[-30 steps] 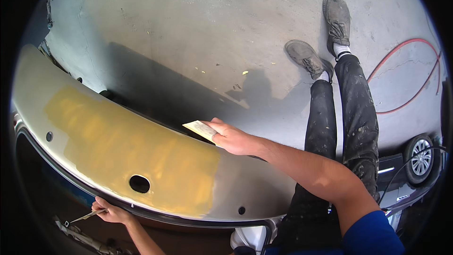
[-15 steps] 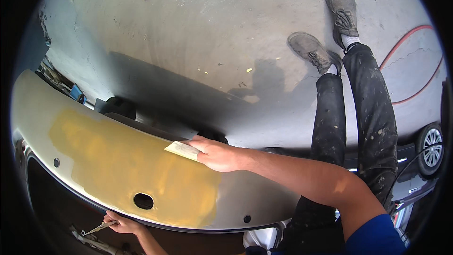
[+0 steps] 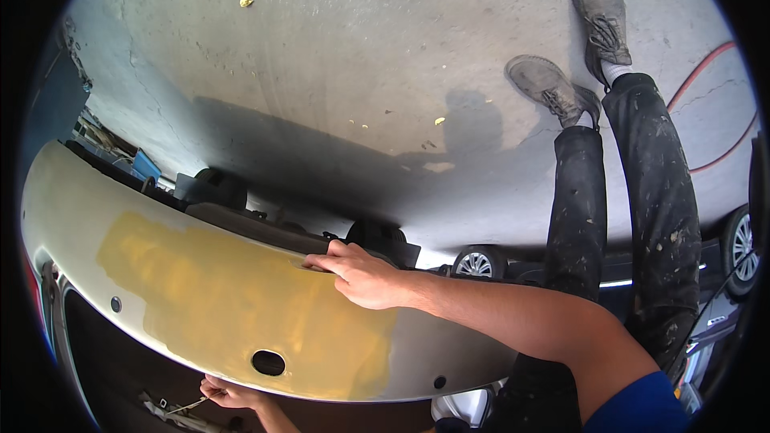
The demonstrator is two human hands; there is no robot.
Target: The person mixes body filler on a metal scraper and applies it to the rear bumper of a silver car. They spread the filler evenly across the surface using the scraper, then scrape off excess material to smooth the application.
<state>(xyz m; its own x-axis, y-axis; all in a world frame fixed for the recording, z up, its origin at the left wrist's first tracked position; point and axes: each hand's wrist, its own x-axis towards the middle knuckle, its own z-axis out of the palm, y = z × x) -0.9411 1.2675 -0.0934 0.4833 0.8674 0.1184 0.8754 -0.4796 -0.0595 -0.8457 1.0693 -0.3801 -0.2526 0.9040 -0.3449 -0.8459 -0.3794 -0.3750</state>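
Observation:
A curved silver-grey car body panel point(image 3: 72, 200) stretches across the lower left, with a broad yellow patch of body filler point(image 3: 224, 289) over its middle. My right hand point(image 3: 367, 275) is at the panel's upper edge, fingers pinched on a flat filler spreader point(image 3: 318, 266) that now shows nearly edge-on against the yellow patch. Below the lower edge, partly covered by the panel, my left hand point(image 3: 234, 394) grips a thin flat scraper point(image 3: 189, 406), also seen edge-on. An oval hole point(image 3: 269, 363) pierces the filler near the lower edge.
Beyond the panel lies a concrete floor point(image 3: 321, 40) with small yellow scraps point(image 3: 246, 2). My legs and grey shoes point(image 3: 545, 84) reach to the upper right. A red hose point(image 3: 699, 72) curves at the far right, near a dark car's wheel point(image 3: 742, 248).
My right hand has turned the spreader from face-on to nearly edge-on at the panel's upper edge. My left hand stays below the panel. The whole view has shifted slightly.

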